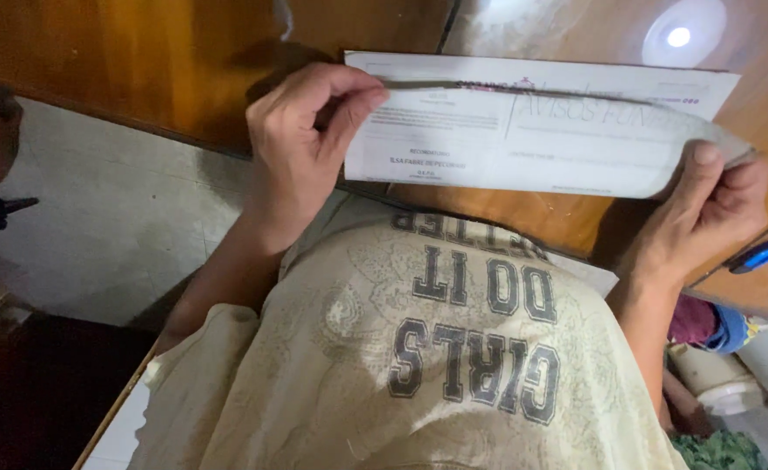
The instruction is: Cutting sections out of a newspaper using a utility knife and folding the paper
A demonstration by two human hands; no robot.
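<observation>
The folded newspaper sheet (532, 130) lies flat on the table (175, 61), stretched between my fingers so its fold stays straight. My left hand (301, 148) pinches its left edge, fingers (349, 109) closed narrowly over the crease. My right hand (706, 209) grips the right corner, thumb on top. A blue pen (767, 248) lies just beyond my right fingers.

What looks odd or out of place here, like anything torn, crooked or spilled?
Nothing is spilled or torn. The folded newspaper sheet lies flat on the glossy wooden table, but its right end curls up where the right hand pinches it. The left hand presses the fold. A blue pen sits at the table's right edge.
</observation>
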